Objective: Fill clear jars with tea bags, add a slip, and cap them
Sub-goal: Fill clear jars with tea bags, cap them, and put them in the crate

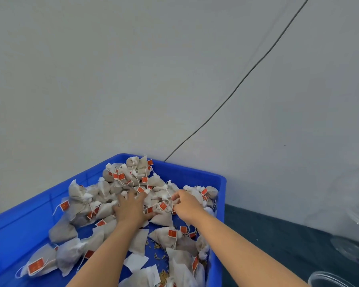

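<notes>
1. Blue bin (218,184): open top, free entry from above; its raised walls block any sideways approach.
2. Tea bags (131,179) heaped toward the far corner, strings tangled; bare floor shows in the near middle.
3. Wall close behind the bin; thin cable (236,88) crosses it.
4. Clear jar rim (327,279) at the right, on dark surface.

Both bare forearms reach forward. Left hand (131,208) palm down, fingers spread and flat. Right hand (186,204) knuckles up, fingertips curled in a pinch.
</notes>
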